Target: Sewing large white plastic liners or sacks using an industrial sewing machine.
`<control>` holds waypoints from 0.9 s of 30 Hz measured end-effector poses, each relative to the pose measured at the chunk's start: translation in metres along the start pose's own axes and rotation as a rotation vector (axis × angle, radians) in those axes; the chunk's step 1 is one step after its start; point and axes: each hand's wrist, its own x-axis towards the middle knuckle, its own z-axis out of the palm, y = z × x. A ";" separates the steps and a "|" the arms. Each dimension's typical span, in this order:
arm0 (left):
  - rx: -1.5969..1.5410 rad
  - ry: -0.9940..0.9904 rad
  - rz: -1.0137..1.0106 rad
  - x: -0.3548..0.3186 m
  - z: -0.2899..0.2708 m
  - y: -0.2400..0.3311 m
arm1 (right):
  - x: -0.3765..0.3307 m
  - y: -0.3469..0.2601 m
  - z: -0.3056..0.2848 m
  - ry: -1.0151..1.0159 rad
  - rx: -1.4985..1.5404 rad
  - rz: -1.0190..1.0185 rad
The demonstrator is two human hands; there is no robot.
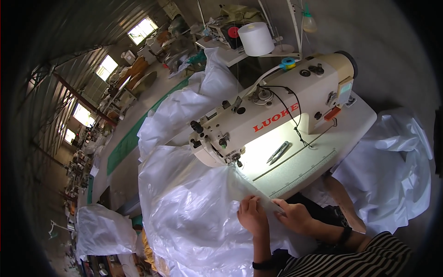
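striped sleeves (387, 251) lead to left hand (253, 216) and right hand (296, 217), grip pinching white sheeting (189, 203) near a red-lettered sewing machine (281, 99).

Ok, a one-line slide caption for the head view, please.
Left hand and right hand on translucent white sheeting at a sewing machine, with small snips lying on its lit bed.

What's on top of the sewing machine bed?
Small snips on the lit bed, with white sheeting at its needle end. Can't see what's under the sheeting; the machine arm hides the bed's far side.
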 end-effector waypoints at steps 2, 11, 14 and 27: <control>0.095 -0.010 0.044 -0.005 -0.004 0.000 | -0.002 -0.002 -0.006 -0.054 0.061 0.048; 0.092 -0.103 0.028 -0.016 -0.009 0.013 | -0.006 0.001 -0.011 -0.117 -0.338 -0.137; -0.047 -0.069 0.068 -0.016 -0.019 0.006 | -0.008 0.007 -0.009 -0.041 -0.325 -0.194; 0.070 -0.069 0.123 -0.019 -0.025 0.005 | -0.008 0.003 -0.009 -0.073 -0.481 -0.247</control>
